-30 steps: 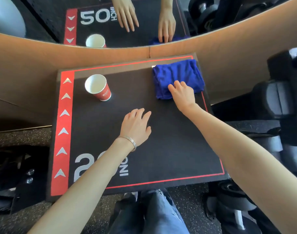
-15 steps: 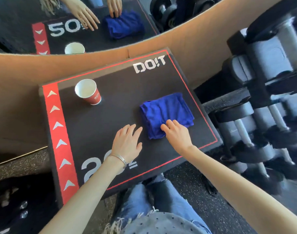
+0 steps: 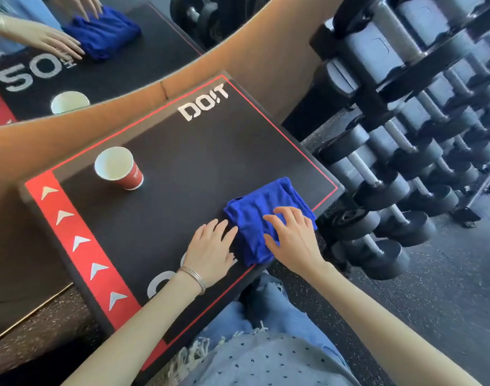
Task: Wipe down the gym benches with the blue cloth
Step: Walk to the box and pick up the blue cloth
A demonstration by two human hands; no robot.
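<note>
The blue cloth (image 3: 262,215) sits at the desk's (image 3: 182,151) lower-right edge under the spread right hand (image 3: 292,239). The flat left hand (image 3: 210,247) beside it partly hides a numeral (image 3: 158,284). Open surface runs to the cup (image 3: 118,168).

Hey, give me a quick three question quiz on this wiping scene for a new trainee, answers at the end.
1. True or false: the right hand presses on the blue cloth.
2. Where does the red paper cup stand? A) on the cloth B) on the black platform, apart from the cloth C) on the floor
3. What stands to the platform's right?
Key: 1 true; 2 B; 3 a rack of dumbbells.
</note>
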